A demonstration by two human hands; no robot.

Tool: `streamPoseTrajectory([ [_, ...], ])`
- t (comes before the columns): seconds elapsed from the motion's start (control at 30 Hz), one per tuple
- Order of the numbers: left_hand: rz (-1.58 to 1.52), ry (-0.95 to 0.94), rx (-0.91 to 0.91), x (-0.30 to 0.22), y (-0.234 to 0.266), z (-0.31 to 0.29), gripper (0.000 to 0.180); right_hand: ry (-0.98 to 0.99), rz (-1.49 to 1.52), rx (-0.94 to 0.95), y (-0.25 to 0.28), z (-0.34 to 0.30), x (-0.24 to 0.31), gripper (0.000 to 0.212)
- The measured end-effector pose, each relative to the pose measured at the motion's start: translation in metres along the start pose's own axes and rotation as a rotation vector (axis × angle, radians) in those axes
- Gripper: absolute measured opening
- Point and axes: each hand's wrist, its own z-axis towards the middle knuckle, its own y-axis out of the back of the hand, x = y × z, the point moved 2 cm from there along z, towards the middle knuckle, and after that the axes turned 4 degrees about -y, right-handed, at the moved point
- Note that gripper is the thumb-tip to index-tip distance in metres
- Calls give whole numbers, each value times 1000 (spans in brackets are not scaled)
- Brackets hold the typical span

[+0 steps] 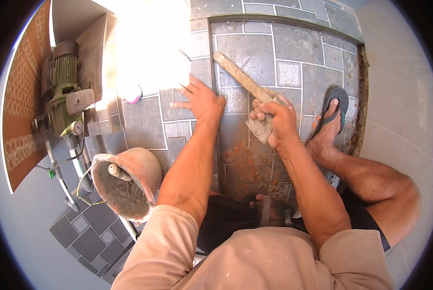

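My left hand (202, 100) lies on the grey patterned floor tiles (146, 121) with its fingers spread, at the edge of a glaring patch of sunlight. In my right hand (280, 116) is a hatchet (243, 77), gripped at its head. Its worn wooden handle points away and to the left, while the flat grey blade, crusted with dried mortar, shows below my fingers. Beneath the hatchet are tiles at what looks like a different level, bordered by a straight edge. Orange crumbs (243, 157) and dust are strewn over those tiles.
A bucket (146, 166) of wet grey mortar (117, 191) stands left, a tool handle (119, 172) sticking out. Beyond are a green motor pump (64, 72) with pipes and a brown patterned panel (28, 87). My sandalled foot (328, 116) is at right, near a rough-edged gap (362, 101).
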Motion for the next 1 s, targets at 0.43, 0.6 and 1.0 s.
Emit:
streamPoseTrajectory([
  [0.43,-16,-168,22,20,9,43,121,-61,-513,-148,5,-107,-15,54],
  [0.6,-43,-217,-128,19,4,39,125,-227,-472,-210,8,-148,-28,57],
  [1.0,-90,-231,-225,22,-1,45,125,-151,-498,-174,12,-145,-47,53],
])
